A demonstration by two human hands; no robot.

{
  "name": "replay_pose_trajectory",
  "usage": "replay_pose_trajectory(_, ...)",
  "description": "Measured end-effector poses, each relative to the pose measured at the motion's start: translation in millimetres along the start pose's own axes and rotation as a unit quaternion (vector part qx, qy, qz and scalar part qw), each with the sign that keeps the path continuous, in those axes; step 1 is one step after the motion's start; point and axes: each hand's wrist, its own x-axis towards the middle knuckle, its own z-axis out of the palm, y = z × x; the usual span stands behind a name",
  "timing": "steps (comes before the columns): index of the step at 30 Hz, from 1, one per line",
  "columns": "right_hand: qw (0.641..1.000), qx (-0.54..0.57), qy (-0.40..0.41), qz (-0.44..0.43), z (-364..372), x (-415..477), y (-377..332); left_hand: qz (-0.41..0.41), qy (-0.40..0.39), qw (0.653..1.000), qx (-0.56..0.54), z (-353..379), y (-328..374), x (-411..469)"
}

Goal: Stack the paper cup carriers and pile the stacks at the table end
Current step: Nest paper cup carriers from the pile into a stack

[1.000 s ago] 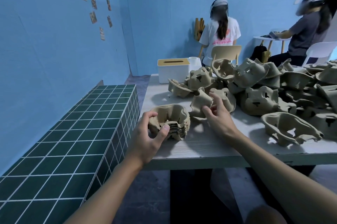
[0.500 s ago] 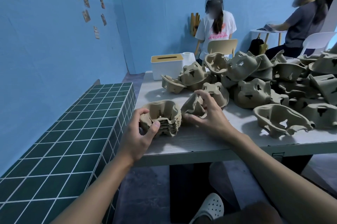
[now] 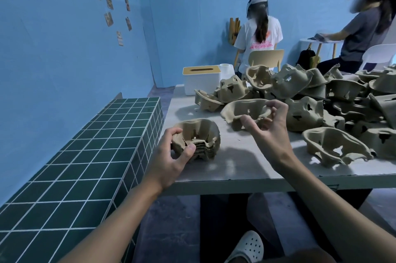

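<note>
The surface is crowded on its right side by a loose heap of carriers leaning on one another, and a careless forearm could push some off the near edge. The stack sits near the left corner, with the left hand in a curled grip round its near rim. The right hand pinches the single carrier by its thin rim. That rim may crumple or slip, and a skewed drop would jam rather than nest.

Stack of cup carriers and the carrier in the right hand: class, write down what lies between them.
Nothing: the head view shows bare table between the stack and the carrier in the right hand.
</note>
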Motion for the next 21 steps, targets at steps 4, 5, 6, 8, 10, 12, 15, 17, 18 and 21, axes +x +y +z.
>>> replay_pose_trajectory(4, 0.999, 0.038, -0.036, 0.002, 21.7, -0.9, -15.2, -0.021, -0.035, 0.999, -0.020, 1.1, -0.2, 3.3)
replay_pose_trajectory(5, 0.998, 0.046, -0.047, 0.003, 28.4, -1.8, -16.5, -0.029, -0.042, 0.998, -0.035, 0.5, -1.1, 4.1)
replay_pose_trajectory(6, 0.997, 0.053, -0.060, 0.004, 34.8, -3.9, -17.6, -0.038, -0.047, 0.997, -0.050, -0.4, -1.8, 4.5)
replay_pose_trajectory(8, 0.994, 0.053, -0.093, 0.010, 47.2, -9.4, -15.9, -0.045, -0.052, 0.995, -0.071, -1.7, -1.0, 4.8)
replay_pose_trajectory(10, 0.991, 0.051, -0.119, 0.017, 56.3, -15.4, -13.5, -0.044, -0.054, 0.994, -0.089, -1.8, -0.2, 4.8)
replay_pose_trajectory(12, 0.991, 0.036, -0.129, 0.015, 60.4, -19.5, -12.9, -0.039, -0.054, 0.993, -0.101, -1.7, -0.4, 4.2)
replay_pose_trajectory(15, 0.989, 0.001, -0.148, 0.013, 58.1, -19.8, -14.0, -0.033, -0.057, 0.992, -0.108, -2.5, -1.6, 3.5)
replay_pose_trajectory(17, 0.986, -0.003, -0.165, 0.020, 54.1, -18.2, -14.3, -0.029, -0.059, 0.991, -0.115, -2.4, -1.4, 3.9)
replay_pose_trajectory(18, 0.984, -0.009, -0.175, 0.021, 52.3, -17.7, -14.4, -0.028, -0.057, 0.992, -0.113, -2.3, -0.9, 3.9)
replay_pose_trajectory(21, 0.979, -0.026, -0.200, 0.023, 47.8, -15.7, -14.5, -0.026, -0.053, 0.993, -0.098, -2.5, 0.7, 3.1)
